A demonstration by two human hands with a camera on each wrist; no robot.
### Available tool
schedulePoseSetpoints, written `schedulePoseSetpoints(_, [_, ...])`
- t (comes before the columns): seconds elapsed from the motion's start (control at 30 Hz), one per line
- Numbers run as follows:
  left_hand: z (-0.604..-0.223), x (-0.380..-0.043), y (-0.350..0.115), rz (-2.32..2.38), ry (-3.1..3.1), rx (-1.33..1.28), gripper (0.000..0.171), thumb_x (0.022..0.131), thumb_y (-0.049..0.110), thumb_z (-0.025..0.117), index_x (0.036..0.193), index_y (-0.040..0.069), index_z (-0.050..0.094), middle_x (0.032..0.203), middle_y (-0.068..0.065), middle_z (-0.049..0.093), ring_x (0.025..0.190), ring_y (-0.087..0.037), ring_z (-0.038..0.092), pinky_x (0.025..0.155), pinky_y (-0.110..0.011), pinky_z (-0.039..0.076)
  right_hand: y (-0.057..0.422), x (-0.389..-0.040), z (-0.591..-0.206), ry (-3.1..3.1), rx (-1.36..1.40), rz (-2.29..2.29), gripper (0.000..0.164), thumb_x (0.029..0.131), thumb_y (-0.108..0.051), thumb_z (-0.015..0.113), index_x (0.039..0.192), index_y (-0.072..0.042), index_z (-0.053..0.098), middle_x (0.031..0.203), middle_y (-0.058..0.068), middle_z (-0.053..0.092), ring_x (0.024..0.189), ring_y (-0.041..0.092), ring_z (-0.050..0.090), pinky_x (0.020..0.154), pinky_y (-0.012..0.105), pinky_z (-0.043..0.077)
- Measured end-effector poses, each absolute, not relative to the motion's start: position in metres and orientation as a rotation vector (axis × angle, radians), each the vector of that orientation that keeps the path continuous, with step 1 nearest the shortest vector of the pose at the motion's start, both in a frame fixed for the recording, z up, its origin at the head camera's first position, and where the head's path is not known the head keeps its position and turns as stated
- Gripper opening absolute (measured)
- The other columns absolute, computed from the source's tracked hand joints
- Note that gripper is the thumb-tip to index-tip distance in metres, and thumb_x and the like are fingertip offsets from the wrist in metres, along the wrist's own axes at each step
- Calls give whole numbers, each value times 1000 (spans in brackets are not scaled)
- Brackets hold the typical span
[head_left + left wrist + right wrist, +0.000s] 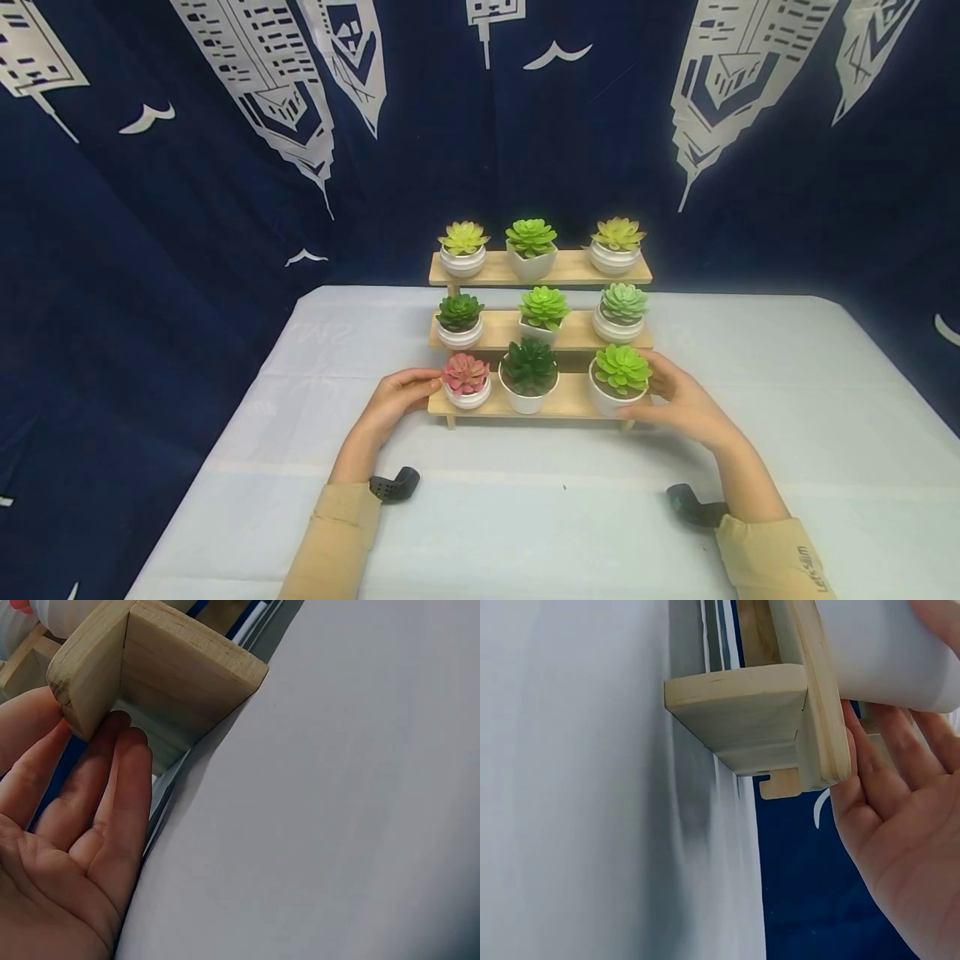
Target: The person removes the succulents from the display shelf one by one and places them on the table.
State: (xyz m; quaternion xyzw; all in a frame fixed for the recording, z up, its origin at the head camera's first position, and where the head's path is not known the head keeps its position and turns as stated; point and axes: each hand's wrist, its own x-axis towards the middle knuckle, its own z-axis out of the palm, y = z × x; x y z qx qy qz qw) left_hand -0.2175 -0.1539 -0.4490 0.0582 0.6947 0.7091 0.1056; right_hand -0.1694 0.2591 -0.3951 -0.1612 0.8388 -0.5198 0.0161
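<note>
A three-tier wooden plant stand (570, 405) holds potted succulents on every tier. On the bottom tier, from left to right, are a pink succulent (465, 374), a dark green one (529, 368) and a bright green one (622, 369). My right hand (686, 404) holds the bright green one's white pot (892, 652), thumb at the front and fingers round the far side, close against the shelf end. At the other end, my left hand (396, 400) touches the bottom shelf's end (94, 671) with extended fingers, beside the pink succulent. Its thumb is outside the left wrist view.
More succulents in white pots stand on the middle tier (498, 332) and top tier (570, 267). The stand rests on a white-covered table (525, 517), near its back edge. Behind hangs a dark blue curtain (480, 150) with white building prints.
</note>
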Motion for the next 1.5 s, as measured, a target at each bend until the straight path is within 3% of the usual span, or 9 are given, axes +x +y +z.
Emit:
schedulePoseSetpoints(0.27, [-449, -215, -154, 2090, 2041, 173, 36, 89, 13, 66, 118, -8, 59, 116, -14, 61, 96, -18, 63, 83, -34, 54, 261, -171, -398, 2655, -490, -1600, 75, 75, -14, 80, 137, -5, 41, 133, 14, 48, 121, 37, 46, 101, 57, 34])
schedulePoseSetpoints(0.4, [-449, -215, -154, 2088, 2038, 171, 37, 89, 13, 65, 118, -8, 59, 117, -14, 61, 96, -19, 63, 84, -34, 53, 265, -170, -398, 2699, -506, -1595, 72, 75, -12, 80, 136, -5, 43, 128, 6, 52, 114, 16, 53, 98, 34, 42])
schedulePoseSetpoints(0.5, [-449, -215, -154, 2088, 2040, 179, 36, 89, 13, 65, 118, -8, 59, 116, -14, 61, 95, -18, 64, 83, -34, 53, 267, -169, -396, 2713, -526, -1605, 70, 75, -10, 79, 135, -4, 43, 126, 0, 53, 108, 3, 53, 92, 18, 42])
schedulePoseSetpoints(0.57, [-449, -215, -154, 2091, 2039, 184, 36, 89, 13, 65, 118, -8, 59, 116, -13, 62, 94, -18, 64, 83, -33, 53, 267, -168, -395, 2708, -530, -1622, 70, 75, -9, 79, 135, -3, 43, 125, -2, 53, 107, -1, 51, 91, 13, 40])
schedulePoseSetpoints(0.87, [-449, -216, -155, 2097, 2039, 177, 35, 89, 12, 65, 117, -8, 59, 115, -13, 62, 95, -18, 64, 83, -34, 54, 276, -169, -392, 2709, -526, -1662, 72, 76, -7, 78, 137, -2, 41, 128, -2, 51, 110, -2, 50, 91, 10, 39])
schedulePoseSetpoints(1.5, [-452, -219, -154, 2097, 2044, 189, 35, 89, 11, 65, 117, -9, 59, 115, -14, 62, 96, -19, 63, 83, -34, 54, 297, -161, -385, 2728, -517, -1802, 73, 76, 7, 73, 139, -8, 41, 125, -16, 50, 108, -3, 50, 87, 9, 42])
